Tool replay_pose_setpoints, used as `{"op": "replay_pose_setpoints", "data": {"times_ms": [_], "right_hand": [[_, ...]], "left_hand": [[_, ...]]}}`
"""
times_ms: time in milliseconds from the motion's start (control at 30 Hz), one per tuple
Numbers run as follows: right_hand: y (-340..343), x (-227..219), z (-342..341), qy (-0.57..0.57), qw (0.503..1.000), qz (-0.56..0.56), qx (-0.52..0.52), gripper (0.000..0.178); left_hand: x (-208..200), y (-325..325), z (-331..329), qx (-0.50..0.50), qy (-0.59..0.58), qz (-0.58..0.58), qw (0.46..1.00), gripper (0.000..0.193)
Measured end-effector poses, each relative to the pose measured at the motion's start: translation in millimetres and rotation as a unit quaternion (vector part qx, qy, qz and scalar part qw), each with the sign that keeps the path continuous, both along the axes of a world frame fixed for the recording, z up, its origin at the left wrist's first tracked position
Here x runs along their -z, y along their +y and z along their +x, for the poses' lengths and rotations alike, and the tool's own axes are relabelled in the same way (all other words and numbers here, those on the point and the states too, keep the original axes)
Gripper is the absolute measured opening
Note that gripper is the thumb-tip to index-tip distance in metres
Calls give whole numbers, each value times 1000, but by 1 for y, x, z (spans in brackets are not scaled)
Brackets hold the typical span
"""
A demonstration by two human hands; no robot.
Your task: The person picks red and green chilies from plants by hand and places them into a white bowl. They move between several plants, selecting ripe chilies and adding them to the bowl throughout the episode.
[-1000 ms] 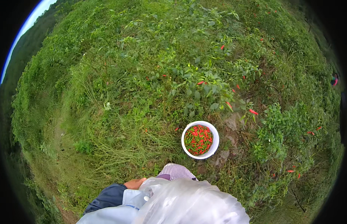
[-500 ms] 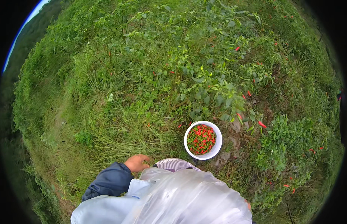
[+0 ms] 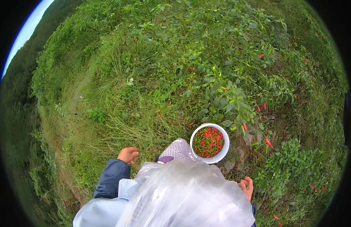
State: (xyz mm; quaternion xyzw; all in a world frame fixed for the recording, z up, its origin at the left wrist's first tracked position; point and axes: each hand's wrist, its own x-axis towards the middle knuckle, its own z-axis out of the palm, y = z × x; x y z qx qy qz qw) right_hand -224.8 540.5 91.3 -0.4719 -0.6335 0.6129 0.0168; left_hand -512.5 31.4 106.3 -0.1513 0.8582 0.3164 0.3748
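My left hand [image 3: 128, 155] hangs over the grass at the lower left, its fingers loosely bent and a little apart, with nothing seen in it. My right hand [image 3: 246, 187] is out at the right of my body, fingers curled in; nothing shows in it. Between the two, slightly ahead, stands a white bucket [image 3: 227, 145] filled with red and green chillies [image 3: 208, 141]. Neither hand touches it. A checked trouser leg [image 3: 180, 150] is beside the bucket's left side. Clear plastic sheeting [image 3: 183, 196] covers the front of my body.
Leafy chilli plants [image 3: 224, 96] rise beyond the bucket, with red chillies [image 3: 268, 143] hanging to its right. Long grass [image 3: 122, 125] spreads on the left. Another low bush [image 3: 289, 162] grows at the right. The ground appears to slope down at far left.
My right hand has come into view at the right. My left hand has moved slightly left and away from the plastic. The checked leg has come forward beside the bucket, and the view has shifted.
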Motion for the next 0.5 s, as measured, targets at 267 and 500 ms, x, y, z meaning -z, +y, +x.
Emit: {"op": "replay_pose_setpoints", "data": {"times_ms": [267,500], "right_hand": [[-15,27,-94,38,983,-61,-171,19],[-14,41,-94,21,991,-41,-125,16]], "left_hand": [[-43,56,-91,-20,275,-36,961,51],[-36,130,-270,173,600,13,781,14]]}}
